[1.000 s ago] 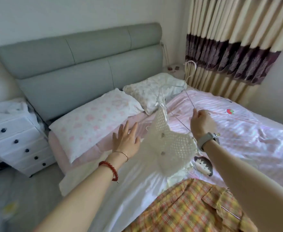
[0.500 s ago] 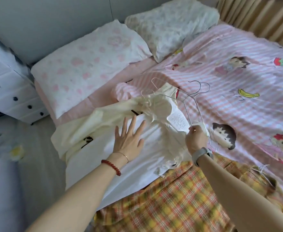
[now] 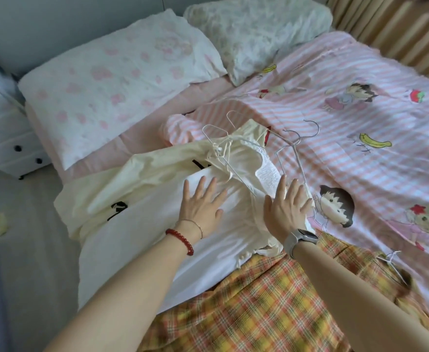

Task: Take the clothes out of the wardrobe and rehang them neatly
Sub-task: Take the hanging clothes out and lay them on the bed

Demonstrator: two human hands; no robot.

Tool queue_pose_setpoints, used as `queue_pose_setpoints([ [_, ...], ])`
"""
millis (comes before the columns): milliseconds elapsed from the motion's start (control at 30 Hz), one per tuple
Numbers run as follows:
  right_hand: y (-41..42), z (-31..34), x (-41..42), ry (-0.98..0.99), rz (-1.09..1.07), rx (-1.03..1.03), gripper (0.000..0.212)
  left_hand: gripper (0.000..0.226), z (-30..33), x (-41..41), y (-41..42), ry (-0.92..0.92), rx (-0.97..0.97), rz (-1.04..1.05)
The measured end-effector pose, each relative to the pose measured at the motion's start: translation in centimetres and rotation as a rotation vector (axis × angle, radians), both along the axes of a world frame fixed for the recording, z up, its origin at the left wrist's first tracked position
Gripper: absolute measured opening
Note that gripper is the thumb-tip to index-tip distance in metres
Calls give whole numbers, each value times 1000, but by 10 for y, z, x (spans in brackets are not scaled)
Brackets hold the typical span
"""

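On the bed [image 3: 360,148], right hand [image 3: 288,207] seemingly released hanger [image 3: 294,158].

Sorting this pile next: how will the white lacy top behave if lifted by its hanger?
The white lacy top looks thin and crumpled, so probably floppy and light. Its narrow straps may slip off the wire hanger, which lies among other hangers and could snag.
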State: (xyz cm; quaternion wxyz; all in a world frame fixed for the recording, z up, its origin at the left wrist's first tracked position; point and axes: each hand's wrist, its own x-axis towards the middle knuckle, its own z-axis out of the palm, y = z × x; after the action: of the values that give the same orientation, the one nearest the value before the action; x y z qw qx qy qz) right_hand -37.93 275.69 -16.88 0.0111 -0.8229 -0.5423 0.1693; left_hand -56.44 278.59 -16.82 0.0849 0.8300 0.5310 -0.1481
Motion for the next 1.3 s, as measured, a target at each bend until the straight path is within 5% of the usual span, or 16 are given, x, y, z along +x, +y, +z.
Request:
queue_pose_setpoints([
  [200, -27, 73, -91, 142, 249, 107, 54, 52, 61, -87, -56, -190, 270, 268],
  [600, -206, 135, -283, 316, 769, -90, 43, 46, 119, -249, -337, -237, 259, 650],
  [900, -381, 148, -415, 235, 1282, -137, 51, 44, 142, -348, -545, -138, 334, 1057],
  [1300, -582, 248, -638, 545, 1901, 25, 41, 47, 275, -481, -810, 265, 771, 1616],
])
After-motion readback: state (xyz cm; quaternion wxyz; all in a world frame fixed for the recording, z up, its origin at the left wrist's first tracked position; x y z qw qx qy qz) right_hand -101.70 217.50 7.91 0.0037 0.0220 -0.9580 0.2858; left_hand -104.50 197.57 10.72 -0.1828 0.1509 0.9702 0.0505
